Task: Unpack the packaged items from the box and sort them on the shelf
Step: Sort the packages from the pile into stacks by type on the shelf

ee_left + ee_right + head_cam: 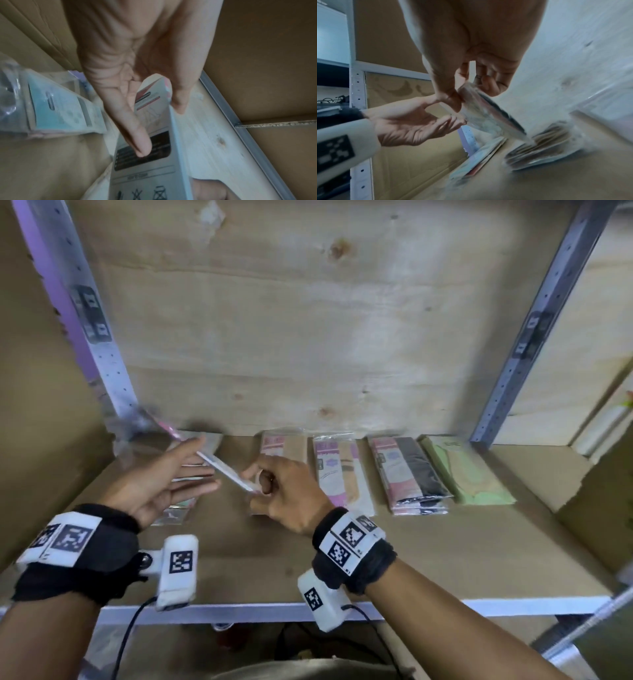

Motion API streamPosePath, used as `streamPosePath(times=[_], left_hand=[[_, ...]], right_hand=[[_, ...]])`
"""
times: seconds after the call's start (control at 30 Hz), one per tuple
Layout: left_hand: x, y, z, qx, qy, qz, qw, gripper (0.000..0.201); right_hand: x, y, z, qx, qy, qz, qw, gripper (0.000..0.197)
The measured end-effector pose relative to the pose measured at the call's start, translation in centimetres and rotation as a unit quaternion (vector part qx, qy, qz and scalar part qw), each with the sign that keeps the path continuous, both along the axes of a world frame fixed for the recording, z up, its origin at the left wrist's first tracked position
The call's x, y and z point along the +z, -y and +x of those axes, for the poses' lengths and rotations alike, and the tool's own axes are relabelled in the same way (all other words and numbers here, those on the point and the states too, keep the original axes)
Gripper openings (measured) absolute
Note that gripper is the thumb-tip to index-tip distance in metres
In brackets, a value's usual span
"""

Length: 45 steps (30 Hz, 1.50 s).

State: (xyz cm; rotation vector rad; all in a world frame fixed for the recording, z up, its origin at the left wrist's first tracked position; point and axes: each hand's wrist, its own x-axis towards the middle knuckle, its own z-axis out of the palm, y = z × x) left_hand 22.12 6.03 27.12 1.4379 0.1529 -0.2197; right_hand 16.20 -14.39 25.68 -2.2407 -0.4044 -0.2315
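Observation:
A flat plastic-wrapped packet is held on edge above the shelf's left part. My right hand pinches its near end between thumb and fingers, as the right wrist view shows at the packet. My left hand is open, palm turned right, its straight fingers lying against the packet's printed face and the thumb by its upper edge. Under the left hand lies a low stack of packets. Further stacks lie in a row along the back: pink-beige, pink-white, black, green.
The shelf is lined with cardboard and has a pale metal front rail. A plywood back panel closes the rear. Perforated metal uprights stand at the left and right. Cardboard walls close both sides.

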Motion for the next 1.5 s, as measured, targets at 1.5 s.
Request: streamPosePath(times=[1.5], left_hand=[[-1.5,8.0,-3.2,-0.152,0.039,-0.181,0.971,0.04]], right_hand=[[-3.8,11.6,-2.4,-0.078,-0.132,0.168,0.974,0.01]])
